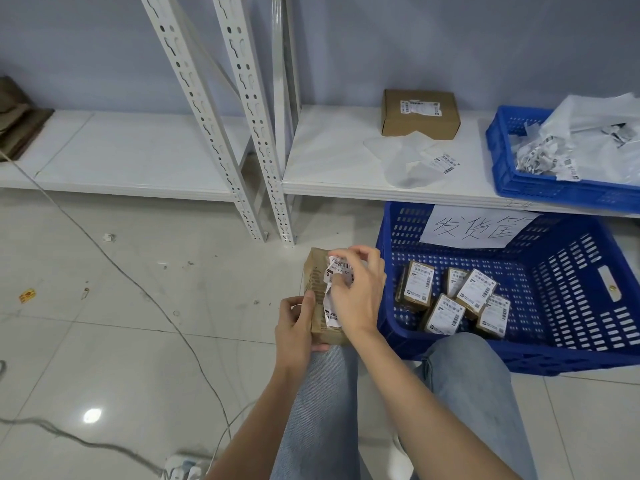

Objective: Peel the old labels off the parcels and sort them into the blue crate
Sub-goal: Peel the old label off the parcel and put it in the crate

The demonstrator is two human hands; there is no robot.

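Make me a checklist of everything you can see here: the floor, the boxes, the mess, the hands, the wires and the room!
Surface: glossy tiled floor; white shelf.
Job's things: brown parcel on the knee, its label half peeled; floor crate holds small labelled parcels; cardboard box on the shelf.
Clutter: shelf crate with torn labels and plastic; white bag; floor scraps.
Hands: left hand holds the parcel; right hand pinches the label.
Cables: thin cable across the floor.
Surroundings: white rack posts, pale wall.
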